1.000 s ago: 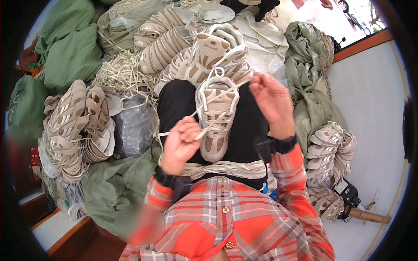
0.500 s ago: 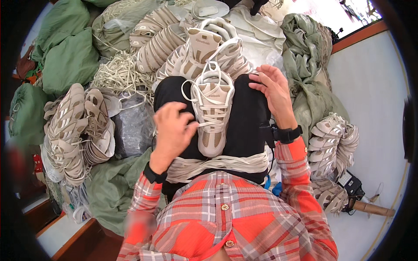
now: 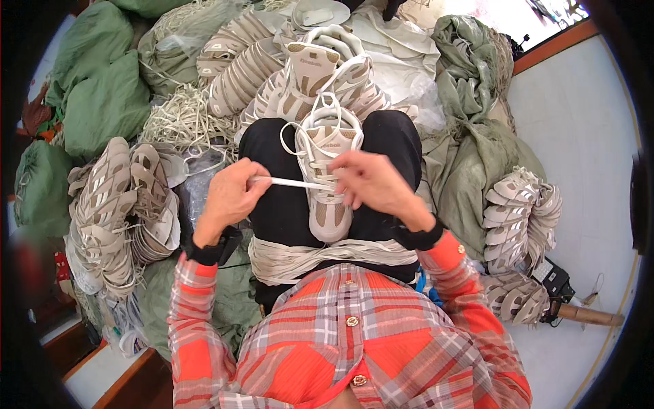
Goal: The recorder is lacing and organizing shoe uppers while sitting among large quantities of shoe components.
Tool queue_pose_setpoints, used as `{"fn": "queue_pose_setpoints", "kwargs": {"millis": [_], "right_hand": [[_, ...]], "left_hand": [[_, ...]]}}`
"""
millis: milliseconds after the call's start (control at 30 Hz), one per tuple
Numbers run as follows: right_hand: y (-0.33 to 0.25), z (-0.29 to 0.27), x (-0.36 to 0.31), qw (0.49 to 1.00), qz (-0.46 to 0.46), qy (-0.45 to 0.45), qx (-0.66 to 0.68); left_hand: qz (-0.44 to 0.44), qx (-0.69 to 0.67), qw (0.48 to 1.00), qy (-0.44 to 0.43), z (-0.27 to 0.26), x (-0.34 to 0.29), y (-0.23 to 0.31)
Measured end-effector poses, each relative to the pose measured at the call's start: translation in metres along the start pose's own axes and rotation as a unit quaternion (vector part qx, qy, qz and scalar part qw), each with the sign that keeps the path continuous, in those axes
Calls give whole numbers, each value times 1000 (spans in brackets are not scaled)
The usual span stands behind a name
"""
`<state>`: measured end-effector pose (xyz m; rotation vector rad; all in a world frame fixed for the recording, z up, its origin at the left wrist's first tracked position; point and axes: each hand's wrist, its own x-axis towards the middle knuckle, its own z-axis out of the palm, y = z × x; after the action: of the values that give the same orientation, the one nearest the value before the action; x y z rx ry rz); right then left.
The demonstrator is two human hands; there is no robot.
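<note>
My left hand [image 3: 230, 198] is pinched shut on the end of a white lace [image 3: 294, 183], pulling it out level to the left. My right hand [image 3: 371, 183] rests on the shoe [image 3: 328, 178], fingers curled closed over its lacing where the lace meets the upper. The shoe lies along my lap, toe toward my belly, heel and loose lace loops pointing away, on my black trousers [image 3: 281, 211]. A bundle of pale laces [image 3: 300, 258] lies across my waist just below the toe. Beyond my knees sits a heap of beige uppers [image 3: 300, 75], touching the shoe's far end. To my left a stack of uppers [image 3: 112, 204] lies beside a tangle of laces [image 3: 182, 123] and green sacks [image 3: 102, 102]. To my right, more uppers [image 3: 521, 218] rest against a green sack [image 3: 477, 136] on the white floor [image 3: 586, 136].
</note>
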<state>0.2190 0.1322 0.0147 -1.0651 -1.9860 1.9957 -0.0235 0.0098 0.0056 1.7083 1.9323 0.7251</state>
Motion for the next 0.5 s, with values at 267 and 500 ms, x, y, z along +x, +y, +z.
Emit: {"fn": "queue_pose_setpoints", "kwargs": {"millis": [267, 500], "right_hand": [[-14, 31, 34, 994, 30, -104, 20], [-22, 3, 28, 998, 56, -11, 34]], "left_hand": [[-114, -101, 983, -104, -103, -73, -56], [-455, -97, 884, -49, -203, -275, -175]]}}
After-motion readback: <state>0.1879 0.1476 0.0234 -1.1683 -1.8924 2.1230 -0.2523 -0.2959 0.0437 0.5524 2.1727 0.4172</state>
